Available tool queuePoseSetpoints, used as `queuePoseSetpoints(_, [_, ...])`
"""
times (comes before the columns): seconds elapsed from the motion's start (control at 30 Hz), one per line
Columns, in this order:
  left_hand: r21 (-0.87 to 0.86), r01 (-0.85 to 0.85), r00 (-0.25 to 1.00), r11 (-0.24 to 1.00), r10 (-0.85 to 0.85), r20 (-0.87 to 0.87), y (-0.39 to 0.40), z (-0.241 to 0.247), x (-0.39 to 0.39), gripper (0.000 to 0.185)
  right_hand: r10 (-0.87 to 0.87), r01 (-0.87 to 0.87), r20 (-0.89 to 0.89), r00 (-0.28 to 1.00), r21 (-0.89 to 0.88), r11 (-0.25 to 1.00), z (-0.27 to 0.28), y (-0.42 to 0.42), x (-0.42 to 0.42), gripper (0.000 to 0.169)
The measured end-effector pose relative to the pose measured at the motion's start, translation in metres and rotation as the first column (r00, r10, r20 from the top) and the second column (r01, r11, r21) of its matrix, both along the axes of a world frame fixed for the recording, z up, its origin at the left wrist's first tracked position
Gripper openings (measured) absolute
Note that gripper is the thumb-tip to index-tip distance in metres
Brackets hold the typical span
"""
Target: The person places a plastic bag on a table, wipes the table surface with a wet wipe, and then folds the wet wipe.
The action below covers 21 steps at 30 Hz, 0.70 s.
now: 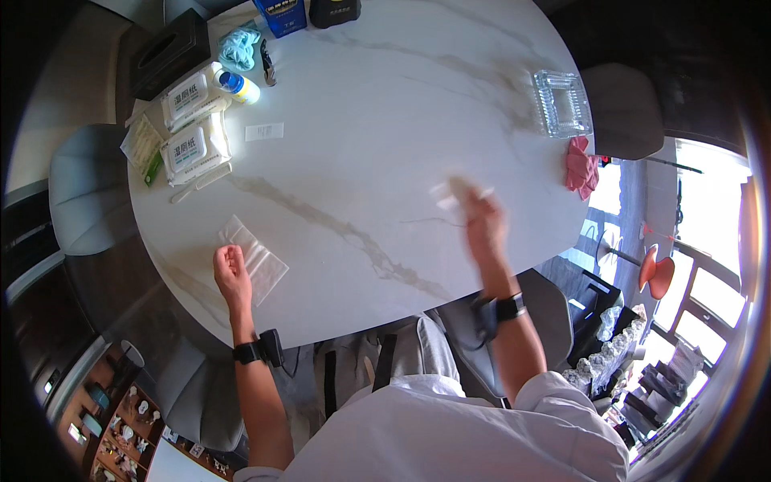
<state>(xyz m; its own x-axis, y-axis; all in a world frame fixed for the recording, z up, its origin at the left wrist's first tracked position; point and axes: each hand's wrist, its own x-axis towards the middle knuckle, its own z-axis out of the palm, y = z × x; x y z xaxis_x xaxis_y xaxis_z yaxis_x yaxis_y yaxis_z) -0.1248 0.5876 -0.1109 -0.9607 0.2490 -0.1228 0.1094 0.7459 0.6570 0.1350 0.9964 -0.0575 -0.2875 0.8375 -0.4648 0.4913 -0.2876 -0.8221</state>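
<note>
My left hand point(232, 272), its fingers curled, is at the left part of the marble-patterned table point(361, 150). It is at the edge of a clear plastic bag point(259, 265) that lies flat; whether the fingers pinch the bag cannot be told. Over the right part of the table, my right hand point(483, 220) is blurred by motion. A whitish, partly see-through thing point(446, 195) shows at its fingertips, too blurred to name. Both wrists wear black straps. A white comb point(202, 182) lies beyond my left hand, with a small printed paper slip point(264, 132) farther off.
Two wet-wipe packs point(196, 147), a green-edged packet point(144, 147), a blue-capped bottle point(240, 88), a turquoise cloth point(239, 48) and a black tissue box point(170, 54) line the left side. A blue box point(283, 17) stands at the far edge. At right are a glass ashtray point(563, 104) and a pink cloth point(582, 169).
</note>
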Motion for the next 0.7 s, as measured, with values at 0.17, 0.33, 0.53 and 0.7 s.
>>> queuePoseSetpoints(0.17, [-0.157,0.210,0.930,0.965,-0.247,-0.273,0.001,0.012,0.027,0.024,-0.104,-0.155,0.291,0.951,0.739,0.656,-0.021,0.150,-0.017,0.023])
queuePoseSetpoints(0.33, [-0.215,0.277,0.903,0.937,-0.330,-0.275,0.000,0.020,0.036,0.033,0.173,-0.612,0.587,0.791,0.750,0.251,-0.135,0.071,-0.069,0.046])
queuePoseSetpoints(0.53, [-0.237,0.298,0.921,0.925,-0.344,-0.185,-0.010,0.017,0.030,0.025,0.722,-0.622,0.108,0.683,0.603,0.499,-0.064,-0.188,-0.064,0.049])
queuePoseSetpoints(0.7, [-0.089,0.276,0.924,0.957,-0.290,-0.250,-0.010,0.014,0.021,0.017,0.428,-0.494,-0.364,0.827,-0.108,0.862,-0.037,-0.198,-0.052,0.031])
